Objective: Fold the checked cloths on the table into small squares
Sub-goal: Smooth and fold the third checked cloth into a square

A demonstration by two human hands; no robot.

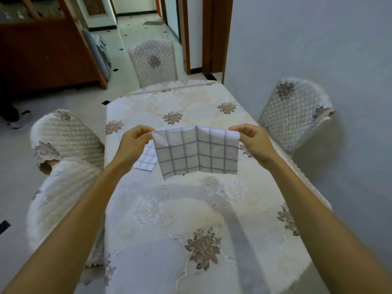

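A white cloth with a blue check pattern (196,152) hangs in the air above the middle of the table, with a vertical crease down its centre. My left hand (132,143) pinches its upper left corner and my right hand (253,141) pinches its upper right corner. A second checked cloth (147,160) lies flat on the table, behind and to the left of the held one, partly hidden by it and by my left wrist.
The table (191,219) wears a cream cloth with embroidered flowers. Quilted chairs stand at the left (65,136), at the far end (153,61) and on the right (294,115). A plain wall runs close along the right. A wooden cabinet (42,52) stands far left.
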